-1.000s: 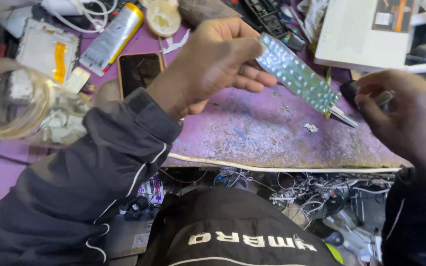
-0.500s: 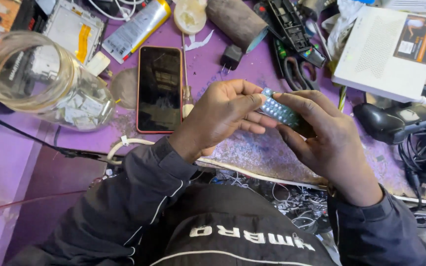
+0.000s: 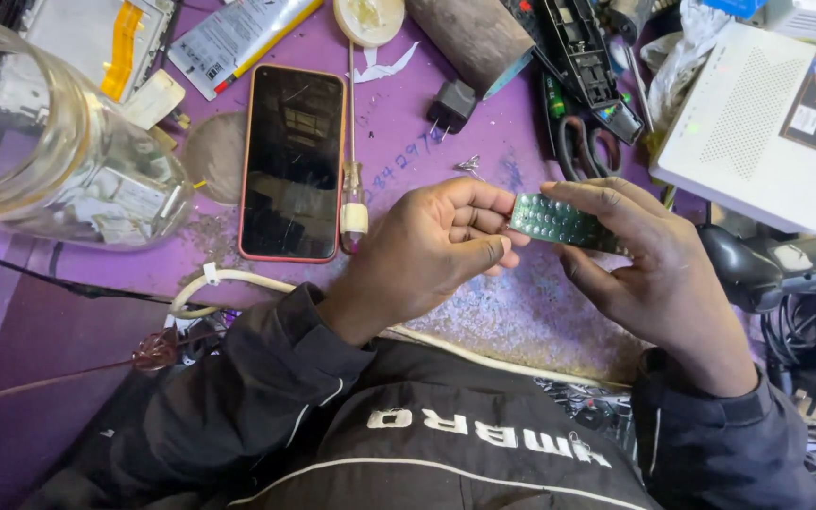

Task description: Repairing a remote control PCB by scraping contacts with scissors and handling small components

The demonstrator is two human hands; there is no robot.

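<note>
Your L hand (image 3: 427, 250) + R hand (image 3: 649, 274) both pinch green circuit strip (image 3: 554, 222) | risk: thin edge grip, may slip onto purple bench (image 3: 484, 312).

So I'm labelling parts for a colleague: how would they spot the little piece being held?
Start at the purple worktop, right of the dark smartphone. Left hand and right hand meet on a small green strip, the only thing here dotted with rows of silvery bumps.

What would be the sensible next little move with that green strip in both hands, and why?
Probably steady the green strip and turn it for a closer look. The left hand and right hand pinch it between them above the purple mat, and neither holds a tool.
</note>
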